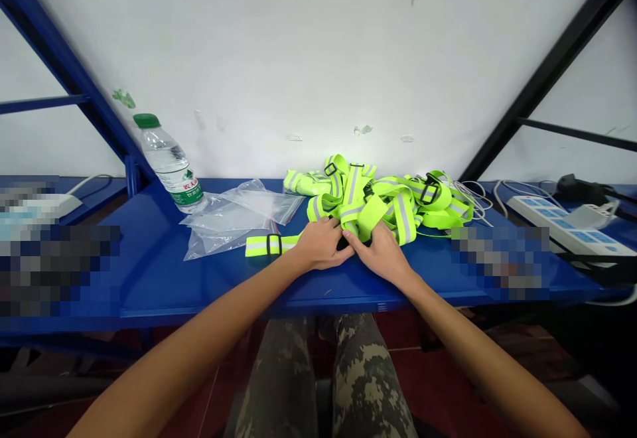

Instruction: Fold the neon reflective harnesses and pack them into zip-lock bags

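Observation:
A tangled heap of neon yellow reflective straps point(398, 202) with grey stripes and black buckles lies on the blue table against the wall. At its near edge, my left hand point(323, 244) is closed on a reflective strap point(259, 245), whose end with a black slider sticks out to the left. My right hand point(383, 252) is beside it, thumb tip close to the left hand, fingers curled into the straps at the front of the heap. The fingertips of both hands are partly hidden, and a small dark piece shows between them.
Clear plastic zip bags point(239, 209) lie left of the straps. Behind them stands a water bottle point(172, 166) with a green cap. White cables point(478, 199) and a power strip point(570, 225) are at the right. The blue table's point(164, 279) front edge runs just before my legs.

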`<state>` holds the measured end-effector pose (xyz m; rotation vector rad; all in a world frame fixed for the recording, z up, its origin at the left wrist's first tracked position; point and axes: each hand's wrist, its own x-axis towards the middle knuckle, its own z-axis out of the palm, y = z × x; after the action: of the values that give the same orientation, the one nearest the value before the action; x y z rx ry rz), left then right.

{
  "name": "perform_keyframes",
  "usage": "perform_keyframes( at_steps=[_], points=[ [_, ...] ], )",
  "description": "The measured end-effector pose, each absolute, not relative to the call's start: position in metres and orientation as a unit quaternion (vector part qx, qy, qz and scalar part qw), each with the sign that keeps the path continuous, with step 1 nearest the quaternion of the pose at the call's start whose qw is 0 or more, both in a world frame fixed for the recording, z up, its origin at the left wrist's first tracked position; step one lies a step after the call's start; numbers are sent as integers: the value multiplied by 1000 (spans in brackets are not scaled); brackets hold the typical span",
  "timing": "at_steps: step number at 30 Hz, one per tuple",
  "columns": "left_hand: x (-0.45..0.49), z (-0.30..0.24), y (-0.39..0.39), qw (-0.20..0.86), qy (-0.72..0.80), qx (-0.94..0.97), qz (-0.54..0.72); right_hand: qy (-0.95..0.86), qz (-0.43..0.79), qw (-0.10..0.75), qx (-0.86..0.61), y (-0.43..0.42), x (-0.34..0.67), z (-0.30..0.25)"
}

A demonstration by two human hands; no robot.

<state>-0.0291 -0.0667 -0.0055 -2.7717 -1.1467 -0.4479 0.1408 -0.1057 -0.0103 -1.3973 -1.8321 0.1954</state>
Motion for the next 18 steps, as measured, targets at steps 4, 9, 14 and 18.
perform_keyframes(
  at_steps=[4, 9, 14, 18],
  points=[
    [-31, -6, -65, 52, -381, -913, -135, -750, 29, 353, -559, -104, 132, -5],
    [-32, -7, -65, 49, -351, -925, -137, -781, -68, 266, -561, -101, 130, -4],
    [-35, -4, -73, -10, -355, -908, -220, -792, -130, 161, -574, -96, 129, -4],
    [-37, -2, -72, -141, -429, -814, -365, -792, -154, 66, -587, -93, 130, -4]
  ],
)
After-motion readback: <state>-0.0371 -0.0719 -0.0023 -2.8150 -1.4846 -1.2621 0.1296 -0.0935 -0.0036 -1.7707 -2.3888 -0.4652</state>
